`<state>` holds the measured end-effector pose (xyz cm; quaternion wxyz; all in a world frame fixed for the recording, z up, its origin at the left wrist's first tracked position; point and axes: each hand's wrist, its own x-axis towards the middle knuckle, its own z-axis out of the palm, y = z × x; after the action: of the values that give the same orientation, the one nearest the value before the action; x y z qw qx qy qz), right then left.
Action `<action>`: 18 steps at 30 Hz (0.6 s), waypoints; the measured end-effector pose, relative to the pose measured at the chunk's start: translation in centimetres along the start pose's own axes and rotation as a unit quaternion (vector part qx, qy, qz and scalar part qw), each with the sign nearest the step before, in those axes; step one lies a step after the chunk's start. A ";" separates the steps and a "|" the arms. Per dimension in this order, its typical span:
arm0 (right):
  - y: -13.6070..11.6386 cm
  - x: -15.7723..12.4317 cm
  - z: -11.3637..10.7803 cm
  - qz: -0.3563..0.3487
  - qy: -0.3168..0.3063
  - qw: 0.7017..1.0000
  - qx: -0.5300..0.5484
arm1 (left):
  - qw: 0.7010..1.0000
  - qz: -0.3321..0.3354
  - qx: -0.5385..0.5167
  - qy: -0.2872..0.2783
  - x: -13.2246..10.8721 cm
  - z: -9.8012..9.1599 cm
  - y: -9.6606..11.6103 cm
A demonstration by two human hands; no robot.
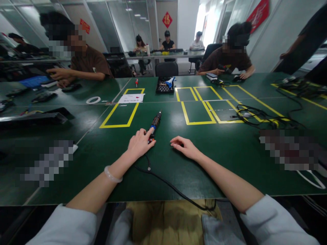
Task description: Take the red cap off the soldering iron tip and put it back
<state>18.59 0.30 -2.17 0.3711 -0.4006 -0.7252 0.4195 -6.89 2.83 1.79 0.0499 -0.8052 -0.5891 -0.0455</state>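
A soldering iron (155, 122) with a black and blue handle lies on the green table (219, 153), tip pointing away from me. My left hand (140, 143) rests on its near end, fingers curled over the handle where the black cord (168, 183) leaves it. The cord runs back toward me and off the table's front edge. My right hand (184, 147) lies flat on the table a little to the right of the iron, fingers stretched toward it and holding nothing. A pale bangle (111, 174) circles my left wrist.
Yellow tape rectangles (122, 114) mark the table. Beyond lie a white paper (131, 98), a black tray (165, 86), a tape ring (93, 100) and tangled black cables (255, 117) at right. Other people sit at the far left (84, 63) and far right (230, 56).
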 end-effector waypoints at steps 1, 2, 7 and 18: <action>0.0 0.0 0.0 -0.001 -0.003 1.000 -0.008 | 1.000 -0.014 0.008 -0.004 0.2 0.1 -1.2; 0.0 0.0 -0.1 -0.003 -0.006 1.000 -0.016 | 0.999 -0.029 0.015 -0.008 0.5 0.1 -2.5; -0.1 -0.1 -0.1 -0.009 -0.013 1.000 -0.024 | 0.992 -0.113 0.043 -0.020 1.9 0.8 -9.9; -0.3 0.0 -0.1 -0.001 -0.026 0.999 -0.032 | 0.972 -0.234 0.028 0.010 2.3 1.0 -17.1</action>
<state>18.60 0.22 -1.85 0.3391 -0.4007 -0.7480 0.4062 -22.48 10.34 1.55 0.0661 -0.6427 -0.7618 -0.0476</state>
